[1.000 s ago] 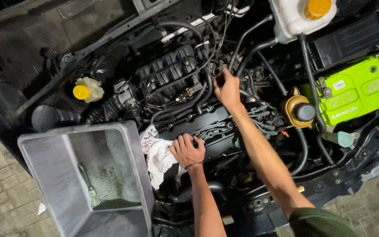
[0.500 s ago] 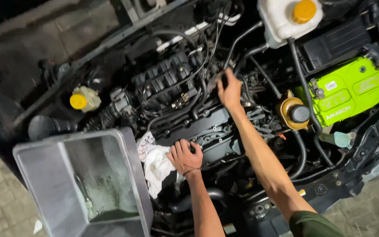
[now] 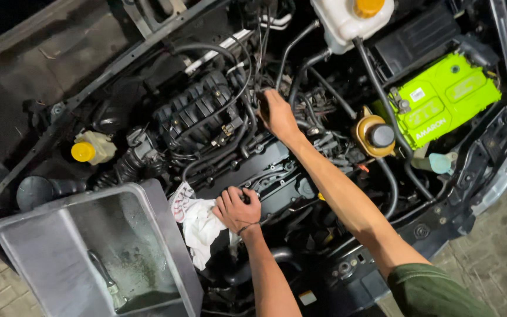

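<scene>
I look down into an open engine bay. My left hand [image 3: 236,209] is closed in a fist on a small dark cap on the black engine cover [image 3: 277,176], right beside a crumpled white rag [image 3: 198,226]. My right hand [image 3: 277,114] reaches farther back, just right of the ribbed black intake manifold [image 3: 198,114]. Its fingers curl around a dark part among the hoses and wires; which part is hidden by the hand.
A grey metal tray [image 3: 159,235] with a tool lying in it sits at the lower left. A bright green battery [image 3: 441,103] is at the right, beside a yellow-brown reservoir with a black cap [image 3: 374,135]. A white coolant tank [image 3: 344,20] and a yellow-capped bottle [image 3: 89,149] are also in view.
The view has shifted slightly, so everything sits a little lower and to the left. Both hands stay at the same spots on the engine.
</scene>
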